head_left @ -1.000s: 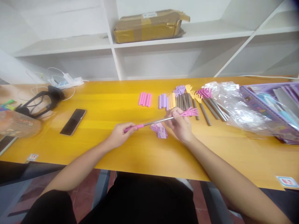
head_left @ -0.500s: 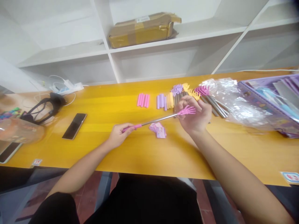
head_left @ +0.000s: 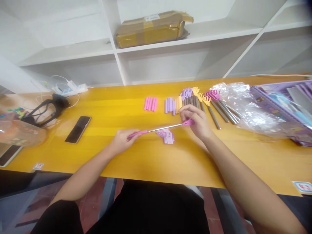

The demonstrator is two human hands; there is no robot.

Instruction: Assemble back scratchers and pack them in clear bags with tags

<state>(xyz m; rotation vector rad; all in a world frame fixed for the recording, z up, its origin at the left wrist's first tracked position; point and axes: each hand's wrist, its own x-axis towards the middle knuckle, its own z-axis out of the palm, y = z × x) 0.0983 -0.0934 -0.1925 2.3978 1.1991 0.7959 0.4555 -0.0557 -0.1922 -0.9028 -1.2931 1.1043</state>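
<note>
Head camera view: both hands are on a pink back scratcher [head_left: 164, 128], which is raised slightly above the desk [head_left: 136, 165], roughly level, its metal rod exposed between the two ends. The left hand [head_left: 122, 139] is closed around the pink handle, thumb along the top. The right hand [head_left: 196, 120] has its fingers curled in around the pink claw end, which they largely hide; the exact finger contact cannot be told.

Beneath the rod, a small overlapping pile of printed cards [head_left: 168, 136] lies on the desk. Beyond it, pink tubes [head_left: 150, 104] lie side by side, with purple tubes [head_left: 166, 105] and yellow tubes [head_left: 178, 103] to their right. Next are further back scratchers with purple claws [head_left: 186, 93], yellow claws [head_left: 207, 100] and magenta claws [head_left: 213, 94], partly behind the right hand. Clear plastic bags [head_left: 255, 107] lie between these and a purple box [head_left: 268, 103] at far right. A dark-screened phone [head_left: 78, 130] lies left, well apart from the left hand.
</note>
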